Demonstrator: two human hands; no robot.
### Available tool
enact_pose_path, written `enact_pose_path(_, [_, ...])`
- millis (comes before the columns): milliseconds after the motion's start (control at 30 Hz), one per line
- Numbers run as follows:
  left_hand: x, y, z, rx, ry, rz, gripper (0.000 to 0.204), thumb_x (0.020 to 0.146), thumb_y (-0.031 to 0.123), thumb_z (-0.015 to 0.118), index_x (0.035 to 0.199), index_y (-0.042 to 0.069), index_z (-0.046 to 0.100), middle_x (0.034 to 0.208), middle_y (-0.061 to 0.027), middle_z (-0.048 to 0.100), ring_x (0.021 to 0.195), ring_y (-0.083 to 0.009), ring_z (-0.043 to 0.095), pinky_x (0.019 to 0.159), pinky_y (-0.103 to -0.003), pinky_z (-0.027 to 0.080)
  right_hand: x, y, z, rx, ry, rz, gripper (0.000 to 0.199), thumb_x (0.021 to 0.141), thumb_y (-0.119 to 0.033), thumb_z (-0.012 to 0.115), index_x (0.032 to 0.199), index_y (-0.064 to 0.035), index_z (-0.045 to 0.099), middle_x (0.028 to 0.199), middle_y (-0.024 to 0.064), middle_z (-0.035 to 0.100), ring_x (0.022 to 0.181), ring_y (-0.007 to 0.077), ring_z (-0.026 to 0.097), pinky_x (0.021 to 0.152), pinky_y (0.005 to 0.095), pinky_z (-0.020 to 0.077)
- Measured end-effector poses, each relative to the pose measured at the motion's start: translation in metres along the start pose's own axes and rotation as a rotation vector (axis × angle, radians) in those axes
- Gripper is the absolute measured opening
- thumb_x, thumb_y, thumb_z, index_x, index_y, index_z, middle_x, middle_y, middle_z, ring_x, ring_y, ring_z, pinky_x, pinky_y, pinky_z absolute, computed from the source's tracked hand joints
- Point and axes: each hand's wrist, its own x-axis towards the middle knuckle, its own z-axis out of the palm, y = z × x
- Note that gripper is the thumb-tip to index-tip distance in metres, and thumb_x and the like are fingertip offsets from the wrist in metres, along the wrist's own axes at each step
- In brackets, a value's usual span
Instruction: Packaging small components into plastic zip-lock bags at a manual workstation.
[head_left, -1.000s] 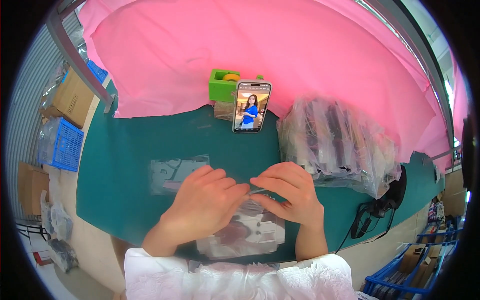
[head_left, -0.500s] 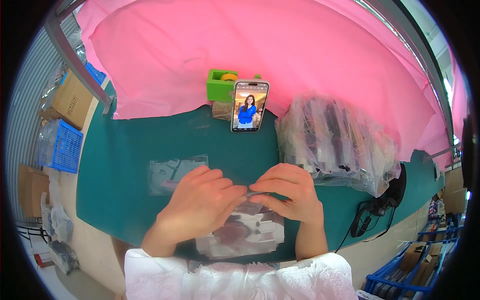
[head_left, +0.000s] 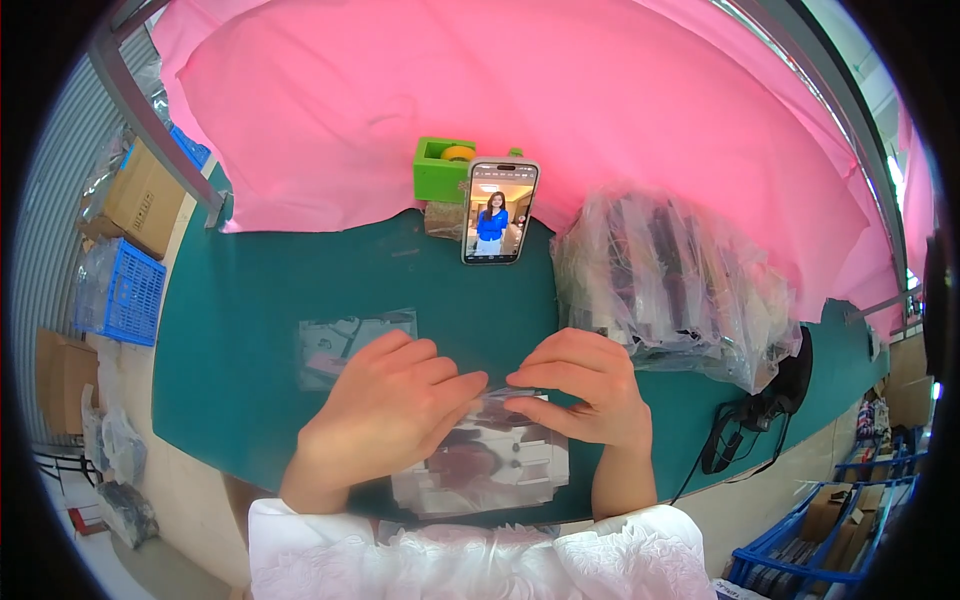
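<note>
Close together over the near middle of the table, my hands work at the top edge of a clear plastic packet point(head_left: 492, 397). My left hand point(head_left: 395, 405) is curled, thumb and forefinger pinching at the packet's edge; their tips are partly hidden. On the other side, my right hand point(head_left: 585, 385) has its thumb and forefinger round the same edge, a narrow gap showing between them. Beneath lies a stack of clear packets with white and dark contents point(head_left: 500, 465). A single flat clear packet point(head_left: 350, 340) rests beyond my left hand, which partly covers it.
A lit phone point(head_left: 500, 212) leans against a green tape dispenser point(head_left: 440, 172) at the back. Right of it stands a large bundle of plastic-wrapped packets point(head_left: 670, 290). A black strapped device with a cable point(head_left: 765, 410) lies at the right. Pink cloth point(head_left: 520, 90) hangs behind the table point(head_left: 260, 300).
My fingertips have drawn slightly apart, and the gap between my right thumb and forefinger has widened a little. The stack and the single packet stay in place.
</note>
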Motion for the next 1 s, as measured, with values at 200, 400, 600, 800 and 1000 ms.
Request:
enact_pose_path(200, [-0.004, 0.001, -0.001, -0.001, -0.026, -0.016, 0.018, 0.085, 0.021, 0.070, 0.100, 0.013, 0.072, 0.074, 0.0000, 0.061, 0.073, -0.0202, 0.056, 0.070, -0.034, 0.043, 0.001, -0.005, 0.000, -0.043, -0.031, -0.047, 0.026, 0.065, -0.010, 0.086, 0.086, -0.0046, 0.072, 0.079, 0.0065, 0.067, 0.070, 0.0217, 0.064, 0.059, 0.0315, 0.0503])
enact_pose_path(400, [-0.003, -0.003, 0.001, -0.018, -0.064, -0.009, 0.017, 0.084, 0.022, 0.071, 0.098, 0.012, 0.072, 0.075, -0.0018, 0.063, 0.072, -0.0212, 0.057, 0.070, -0.035, 0.043, 0.001, -0.001, 0.000, -0.044, -0.085, -0.062, 0.022, 0.067, -0.010, 0.085, 0.084, -0.0047, 0.071, 0.080, 0.0068, 0.066, 0.072, 0.0226, 0.064, 0.060, 0.0323, 0.0510])
enact_pose_path(600, [-0.010, -0.017, -0.018, 0.034, 0.082, -0.111, 0.023, 0.077, 0.022, 0.075, 0.097, 0.011, 0.072, 0.072, -0.0029, 0.063, 0.070, -0.0223, 0.058, 0.067, -0.036, 0.043, -0.004, 0.001, -0.025, -0.102, 0.036, 0.078, 0.022, 0.067, -0.006, 0.083, 0.086, -0.0033, 0.072, 0.080, 0.0087, 0.066, 0.074, 0.0232, 0.064, 0.064, 0.0310, 0.0507])
enact_pose_path(800, [-0.027, -0.025, -0.047, -0.068, 0.276, -0.221, 0.035, 0.065, 0.004, 0.077, 0.100, 0.009, 0.073, 0.073, -0.0050, 0.066, 0.067, -0.0217, 0.062, 0.064, -0.034, 0.044, -0.003, 0.014, -0.015, 0.198, -0.025, 0.240, 0.021, 0.078, -0.008, 0.075, 0.098, -0.0016, 0.072, 0.088, 0.0106, 0.069, 0.079, 0.0224, 0.066, 0.069, 0.0304, 0.0508])
enact_pose_path(1000, [-0.056, -0.028, -0.066, -0.251, 0.098, -0.192, 0.041, 0.064, 0.003, 0.077, 0.105, 0.007, 0.073, 0.072, -0.0100, 0.066, 0.062, -0.0239, 0.064, 0.056, -0.031, 0.050, 0.012, 0.056, 0.029, 0.229, -0.041, 0.599, 0.044, 0.091, -0.015, 0.063, 0.134, -0.0066, 0.055, 0.085, 0.0105, 0.068, 0.076, 0.0202, 0.065, 0.071, 0.0317, 0.0510])
